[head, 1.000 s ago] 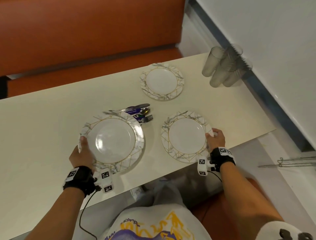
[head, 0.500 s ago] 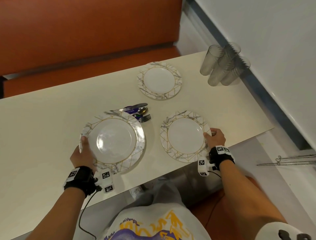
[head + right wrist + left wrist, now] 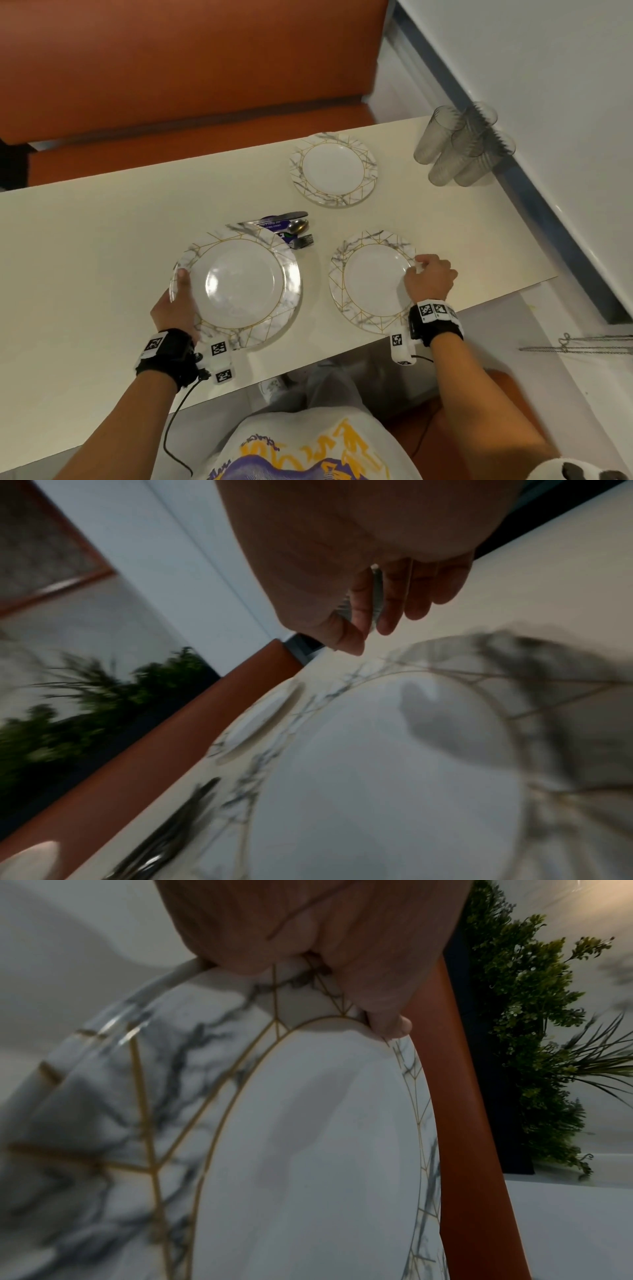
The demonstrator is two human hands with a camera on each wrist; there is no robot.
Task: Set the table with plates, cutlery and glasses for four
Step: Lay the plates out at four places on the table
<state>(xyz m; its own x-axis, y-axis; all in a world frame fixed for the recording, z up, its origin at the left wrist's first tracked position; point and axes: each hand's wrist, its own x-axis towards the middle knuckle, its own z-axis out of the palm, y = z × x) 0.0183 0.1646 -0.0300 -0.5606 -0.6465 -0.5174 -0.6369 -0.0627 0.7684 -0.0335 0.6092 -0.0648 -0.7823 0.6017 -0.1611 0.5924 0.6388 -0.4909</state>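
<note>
Plates are being laid: left hand [image 3: 178, 305] grips the stacked marble-rimmed white plates [image 3: 239, 284] near-left on the cream counter [image 3: 85, 240]; right hand [image 3: 430, 277], empty and loosely curled, hovers over the near-right plate [image 3: 373, 281]; cutlery next

orange bench seat [image 3: 191, 68], green plants [image 3: 524, 1031], white wall [image 3: 548, 68]

Both forearms reach forward from the body, each wrist banded by a black strap with white tags, the left hand [image 3: 176, 305] clamping a rim between thumb on top and fingers beneath, the right hand [image 3: 430, 279] raised, knuckles up, fingers loosely curled with nothing in them.
</note>
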